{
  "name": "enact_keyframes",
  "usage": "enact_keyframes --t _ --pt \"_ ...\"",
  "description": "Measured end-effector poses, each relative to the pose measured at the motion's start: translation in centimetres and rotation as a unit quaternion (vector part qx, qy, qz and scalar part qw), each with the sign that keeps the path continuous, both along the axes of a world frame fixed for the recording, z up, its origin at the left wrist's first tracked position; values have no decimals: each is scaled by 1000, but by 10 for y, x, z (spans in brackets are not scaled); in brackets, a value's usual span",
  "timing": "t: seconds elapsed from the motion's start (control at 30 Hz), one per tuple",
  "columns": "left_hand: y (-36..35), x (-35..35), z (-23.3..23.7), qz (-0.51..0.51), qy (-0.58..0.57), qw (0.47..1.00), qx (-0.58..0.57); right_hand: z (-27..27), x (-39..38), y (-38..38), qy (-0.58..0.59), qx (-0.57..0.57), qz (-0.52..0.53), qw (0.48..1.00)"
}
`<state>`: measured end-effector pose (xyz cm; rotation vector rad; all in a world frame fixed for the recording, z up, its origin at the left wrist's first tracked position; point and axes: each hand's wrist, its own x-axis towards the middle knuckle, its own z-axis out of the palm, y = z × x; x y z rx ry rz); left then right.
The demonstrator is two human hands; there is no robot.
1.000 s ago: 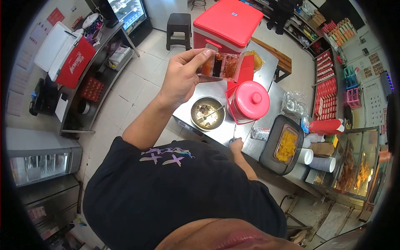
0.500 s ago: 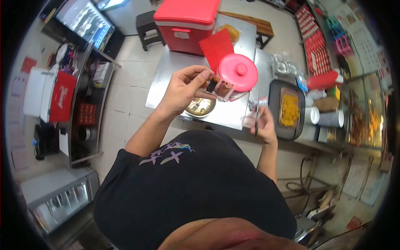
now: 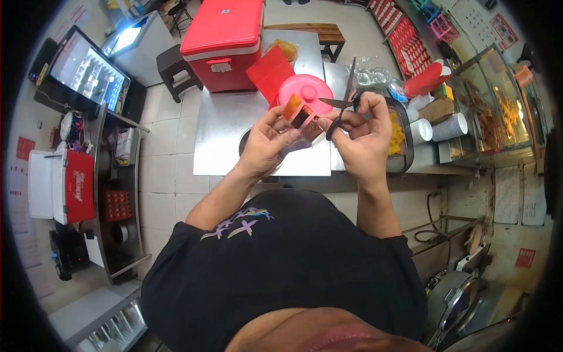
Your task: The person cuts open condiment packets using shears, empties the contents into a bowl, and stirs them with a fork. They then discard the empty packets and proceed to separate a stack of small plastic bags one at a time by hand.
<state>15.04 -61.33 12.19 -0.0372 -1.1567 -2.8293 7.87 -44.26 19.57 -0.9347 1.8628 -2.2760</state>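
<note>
Packet (image 3: 298,114) in the left hand (image 3: 267,144): a clear strip of small pockets with orange, dark and brown fillings, pinched between thumb and fingertips and held tilted above the near edge of the table (image 3: 229,126). The right hand (image 3: 359,136) grips scissors (image 3: 342,103) through the handle loops. The blades stand apart, one pointing up and the other reaching left toward the packet's top edge; whether it touches the packet cannot be told.

Just behind the packet stands a pink jar (image 3: 306,92) with its knobbed lid on, so its contents are hidden. A red card (image 3: 268,70) leans beside it, and behind that sits a red cooler (image 3: 221,36), shut. A metal bowl (image 3: 243,141) lies on the table under the left wrist, mostly covered by the hand. Right of the right hand is a dark tray (image 3: 404,149) holding yellow food, partly hidden by the fingers. Beyond it are a stack of white cups (image 3: 420,130) and a stack of striped cups (image 3: 451,125), lying on their sides. A glass case (image 3: 498,111) at far right holds fried pieces.
</note>
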Motion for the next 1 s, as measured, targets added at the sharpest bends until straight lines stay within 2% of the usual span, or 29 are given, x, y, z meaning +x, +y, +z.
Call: enact_keyframes --t 0.1,0.13,0.17,0.2,0.27,0.3,0.37,0.6,0.77,1.0 --pt "-9 9 -18 59 12 998 1 9 8 -7 -51 -8 5 999" --pt "-13 13 -20 81 11 997 -10 16 6 1 37 118 -12 992" --pt "-20 15 -24 102 14 993 -52 25 5 11 124 240 -29 963" --pt "-25 18 -24 107 11 993 -48 35 5 20 75 293 -11 953" --pt "-31 23 -19 139 20 988 -67 47 -3 40 119 390 48 912" --pt "-33 27 -17 142 16 987 -80 50 -3 44 116 394 50 910" --pt "-31 30 -18 138 22 987 -77 52 -2 49 119 465 91 873" --pt "-14 31 -10 95 55 990 -91 52 11 49 155 464 89 868" --pt "-8 30 -3 79 75 986 -126 47 17 54 145 419 70 894" --pt "-14 39 8 85 73 983 -147 45 19 54 120 390 124 904"
